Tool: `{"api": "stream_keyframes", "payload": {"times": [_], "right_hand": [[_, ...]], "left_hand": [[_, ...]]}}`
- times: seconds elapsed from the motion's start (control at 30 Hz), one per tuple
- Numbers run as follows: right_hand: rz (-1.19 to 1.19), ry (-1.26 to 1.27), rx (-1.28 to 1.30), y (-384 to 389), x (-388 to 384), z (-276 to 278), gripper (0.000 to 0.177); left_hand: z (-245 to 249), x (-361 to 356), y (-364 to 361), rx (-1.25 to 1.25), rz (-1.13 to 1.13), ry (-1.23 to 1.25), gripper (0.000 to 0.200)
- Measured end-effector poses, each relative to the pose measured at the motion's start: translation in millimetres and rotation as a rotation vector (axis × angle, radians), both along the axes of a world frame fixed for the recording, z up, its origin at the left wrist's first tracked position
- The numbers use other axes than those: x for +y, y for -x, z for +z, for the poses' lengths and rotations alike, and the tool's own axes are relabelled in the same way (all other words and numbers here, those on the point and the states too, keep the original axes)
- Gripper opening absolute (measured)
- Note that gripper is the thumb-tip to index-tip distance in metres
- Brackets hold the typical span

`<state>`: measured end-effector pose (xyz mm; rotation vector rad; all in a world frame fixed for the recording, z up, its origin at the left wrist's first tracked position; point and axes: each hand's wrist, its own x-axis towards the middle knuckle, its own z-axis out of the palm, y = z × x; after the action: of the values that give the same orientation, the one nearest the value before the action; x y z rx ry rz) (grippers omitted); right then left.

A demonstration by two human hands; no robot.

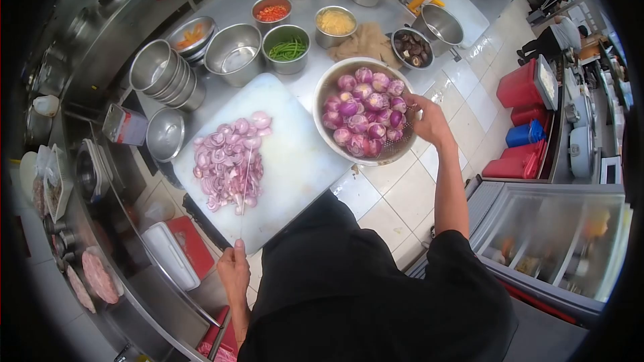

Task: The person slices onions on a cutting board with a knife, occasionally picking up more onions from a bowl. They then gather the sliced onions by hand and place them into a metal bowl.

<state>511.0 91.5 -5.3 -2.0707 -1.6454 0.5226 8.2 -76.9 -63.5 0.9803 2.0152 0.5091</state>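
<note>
A knife (249,169), seen nearly edge-on as a thin line, reaches into a pile of sliced red onions (216,161). My left hand (235,273) is closed at its near end, with the handle mostly hidden. The slices lie on a white cutting board (295,154) at the table's near edge. To the board's right, a metal colander (324,135) holds several peeled whole red onions (362,107). At the colander's right rim, my right hand (429,123) is closed with its fingers hooked over the edge.
Behind the board stand metal bowls of green beans (287,49), chopped red pepper (272,13), a yellow chopped ingredient (336,23) and mushrooms (412,48). Stacked metal bowls (161,70) are at the left. A glass-topped freezer (550,228) stands at the right, over a tiled floor (386,191).
</note>
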Motion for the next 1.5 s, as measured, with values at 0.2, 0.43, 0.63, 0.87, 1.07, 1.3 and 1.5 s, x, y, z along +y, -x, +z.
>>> {"api": "stream_keyframes", "payload": {"times": [0.2,0.43,0.63,0.87,1.07,1.3,1.5], "right_hand": [[0.122,-0.179,-0.155,20,-13,-26,0.058],[0.271,-0.208,-0.001,94,22,-22,0.048],[0.467,-0.112,-0.294,133,49,-44,0.035],[0.401,-0.273,-0.01,166,30,-15,0.033],[0.575,-0.424,0.198,236,-16,-97,0.042],[0.537,-0.396,0.348,246,-61,-114,0.047],[0.365,-0.396,0.523,252,-60,-124,0.037]], "left_hand": [[-2,6,1,0.033,-0.041,-0.019,0.06],[-1,17,0,0.021,-0.054,-0.02,0.058],[-10,9,0,-0.021,-0.025,-0.031,0.058],[-11,-2,-6,-0.044,-0.039,-0.025,0.06],[-12,8,-14,-0.073,-0.132,0.044,0.064],[-3,18,-25,-0.057,-0.237,0.091,0.067],[19,23,-36,-0.028,-0.355,0.128,0.067]]}}
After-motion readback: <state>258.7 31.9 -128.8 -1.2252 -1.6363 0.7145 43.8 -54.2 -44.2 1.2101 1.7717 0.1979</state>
